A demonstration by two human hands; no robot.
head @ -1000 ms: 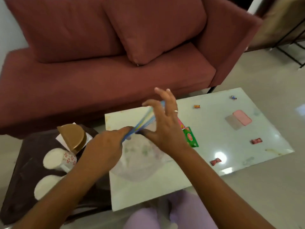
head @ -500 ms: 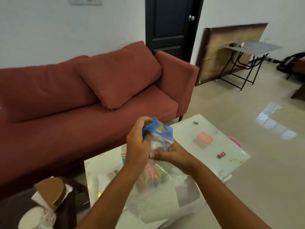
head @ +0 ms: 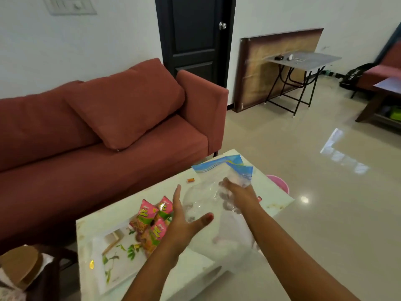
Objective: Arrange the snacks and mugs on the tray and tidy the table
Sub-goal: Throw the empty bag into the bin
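Several pink-and-green snack packets (head: 152, 222) lie in a heap on a white tray with a leaf pattern (head: 112, 268), at the left of the glass table (head: 195, 272). My right hand (head: 237, 195) grips a clear zip bag with a blue top (head: 225, 168), held above the table's middle; the bag looks empty. My left hand (head: 184, 216) is open beside the bag, fingers straight and thumb spread, just right of the packets. Part of a patterned mug (head: 8, 292) shows at the bottom left corner.
Small wrapped candies lie on the table: an orange one (head: 190, 180) and a red one (head: 259, 198). A dark stool (head: 50, 276) at the left holds a brown lid (head: 19, 263). A red sofa (head: 97, 135) stands behind; a pink object (head: 280, 183) sits past the table's far edge.
Both hands held the bag with the snacks inside; now the packets lie on the tray, the bag has swung right, and my left hand has let go and opened.
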